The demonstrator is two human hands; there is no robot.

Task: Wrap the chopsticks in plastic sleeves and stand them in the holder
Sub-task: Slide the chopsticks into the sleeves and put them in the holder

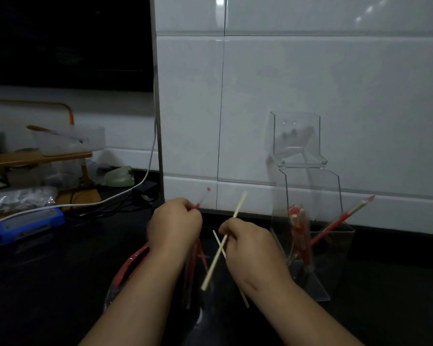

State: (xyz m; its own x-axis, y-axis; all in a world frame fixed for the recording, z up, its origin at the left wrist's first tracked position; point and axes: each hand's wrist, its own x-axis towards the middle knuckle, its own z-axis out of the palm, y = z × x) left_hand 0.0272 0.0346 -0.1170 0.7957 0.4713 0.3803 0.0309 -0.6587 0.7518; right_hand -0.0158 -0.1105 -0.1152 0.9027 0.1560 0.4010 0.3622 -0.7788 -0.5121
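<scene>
My left hand (174,224) is closed on a thin clear plastic sleeve (202,198) with red print, whose tip sticks up past my fingers. My right hand (248,243) grips a bare wooden chopstick (223,243) that slants from lower left to upper right; a second bare chopstick (219,242) crosses behind it. More red-printed sleeves (131,264) lie on the dark counter under my left forearm. To the right stands a clear acrylic holder (335,258) with several wrapped chopsticks (333,227) leaning inside.
A white tiled wall (310,96) rises right behind the holder. At the left are a wooden rack with a plastic tub (70,139), a white cable (125,192), a blue box (28,224) and a crumpled plastic bag (18,198).
</scene>
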